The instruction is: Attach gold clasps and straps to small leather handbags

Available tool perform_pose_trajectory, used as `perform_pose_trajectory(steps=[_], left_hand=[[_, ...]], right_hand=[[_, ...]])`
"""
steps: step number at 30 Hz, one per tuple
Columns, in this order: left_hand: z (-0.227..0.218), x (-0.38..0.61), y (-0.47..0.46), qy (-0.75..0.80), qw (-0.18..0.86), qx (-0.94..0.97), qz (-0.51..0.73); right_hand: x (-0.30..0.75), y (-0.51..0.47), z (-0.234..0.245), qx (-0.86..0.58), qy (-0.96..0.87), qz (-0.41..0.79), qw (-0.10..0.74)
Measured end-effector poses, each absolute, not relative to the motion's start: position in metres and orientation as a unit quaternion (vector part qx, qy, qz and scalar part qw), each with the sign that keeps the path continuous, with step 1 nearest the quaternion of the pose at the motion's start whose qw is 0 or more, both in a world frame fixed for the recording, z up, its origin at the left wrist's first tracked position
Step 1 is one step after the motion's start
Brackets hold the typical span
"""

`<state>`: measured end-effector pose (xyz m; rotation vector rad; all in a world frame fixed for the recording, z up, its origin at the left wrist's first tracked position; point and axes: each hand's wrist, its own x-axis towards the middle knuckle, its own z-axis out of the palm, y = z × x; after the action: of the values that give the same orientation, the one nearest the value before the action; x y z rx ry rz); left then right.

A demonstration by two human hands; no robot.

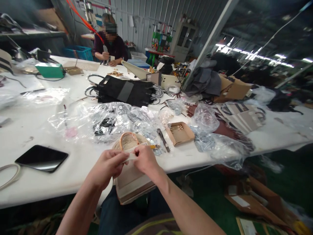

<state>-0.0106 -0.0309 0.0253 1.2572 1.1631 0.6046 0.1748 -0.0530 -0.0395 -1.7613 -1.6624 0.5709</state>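
Observation:
A short pale strip (132, 156) is pinched at both ends between my left hand (110, 164) and my right hand (146, 160). Just under them a beige handbag (133, 179) leans against the table's front edge, above my lap. A tan looped handle (121, 141) rises behind my fingers, before a round beige coil (114, 143). Beyond my right hand sticks out a thin yellow tool (154, 147); I cannot tell whether that hand holds it or it lies on the table.
Right of my hands are a dark cutter-like tool (163, 140) and a cardboard tray (182, 140) with small metal pieces. Clear plastic bags (127, 117) and stacked black bags (127, 90) lie beyond. A phone (42, 158) lies left. Across the table sits a co-worker (110, 45).

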Motion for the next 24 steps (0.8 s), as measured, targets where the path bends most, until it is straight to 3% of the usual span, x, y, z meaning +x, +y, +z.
perform_pose_trajectory(steps=[4, 7, 14, 24], left_hand=[[0.087, -0.047, -0.023, 0.521, 0.545, 0.481, 0.447], [0.106, -0.070, -0.038, 0.531, 0.509, 0.507, 0.449], [0.056, -0.073, -0.126, 0.564, 0.464, 0.553, 0.401], [0.024, -0.060, -0.176, 0.561, 0.555, 0.500, 0.357]], right_hand=[[0.174, -0.056, -0.030, -0.682, -0.643, 0.177, 0.301], [0.172, -0.067, -0.028, -0.662, -0.677, 0.137, 0.291], [0.164, -0.107, -0.047, -0.585, -0.755, 0.022, 0.294], [0.164, -0.109, -0.064, -0.580, -0.753, 0.013, 0.311]])
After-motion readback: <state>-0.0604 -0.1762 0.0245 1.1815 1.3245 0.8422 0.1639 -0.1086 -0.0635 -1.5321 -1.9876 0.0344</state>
